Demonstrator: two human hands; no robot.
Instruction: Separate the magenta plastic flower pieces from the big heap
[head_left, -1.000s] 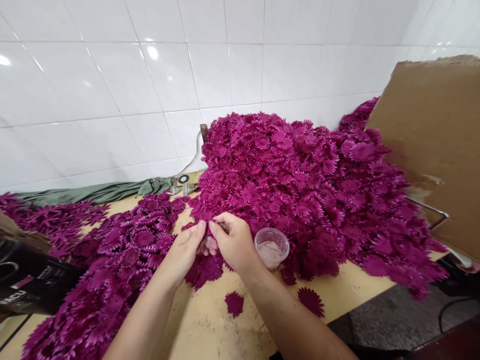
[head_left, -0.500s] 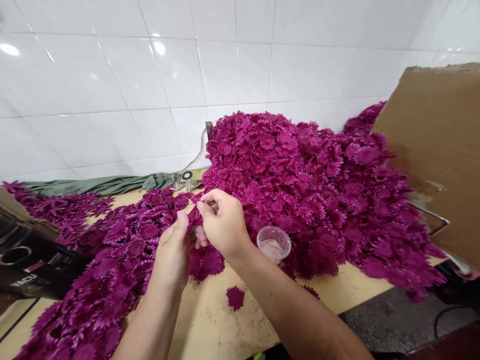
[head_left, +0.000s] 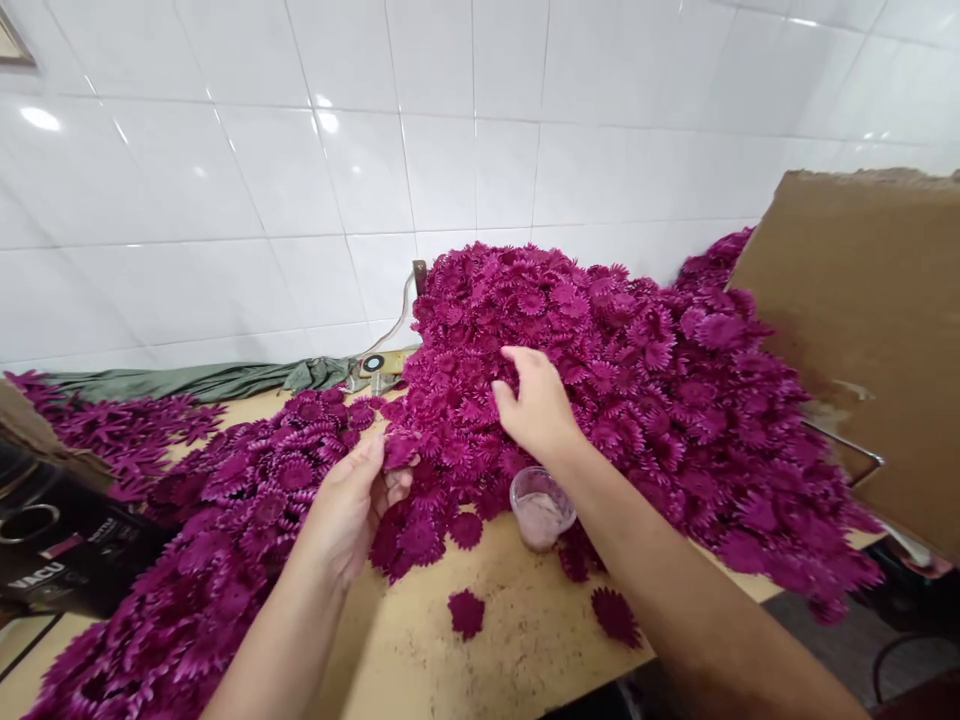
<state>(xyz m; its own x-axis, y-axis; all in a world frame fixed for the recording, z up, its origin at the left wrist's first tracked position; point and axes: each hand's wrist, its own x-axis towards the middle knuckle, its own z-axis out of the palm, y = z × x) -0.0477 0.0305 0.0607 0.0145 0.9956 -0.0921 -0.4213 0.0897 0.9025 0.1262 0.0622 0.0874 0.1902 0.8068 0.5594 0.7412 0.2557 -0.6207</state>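
Between the thumb and fingers of my left hand (head_left: 360, 490) is a magenta fabric flower (head_left: 400, 449), held at the near left edge of the big pile. My right hand (head_left: 534, 395) is over the tall heap of magenta flowers (head_left: 630, 400), thumb and fingers apart, with nothing seen in it. Its fingertips are close to the heap; I cannot tell whether they touch it. Just below my right wrist stands a clear plastic cup (head_left: 543, 508) with pale, whitish contents. Single flower pieces lie on the table near the cup.
Another flower pile (head_left: 247, 500) spreads along the left. A black box (head_left: 67, 540) stands at far left, a cardboard sheet (head_left: 862, 340) at right. A green cloth (head_left: 210, 380) lies along the tiled wall (head_left: 435, 150). The yellowish table (head_left: 420, 640) ends at front right.
My two hands have come apart. The right has moved right and up to the tall heap, while the left still holds a flower. The view has tilted slightly upward.
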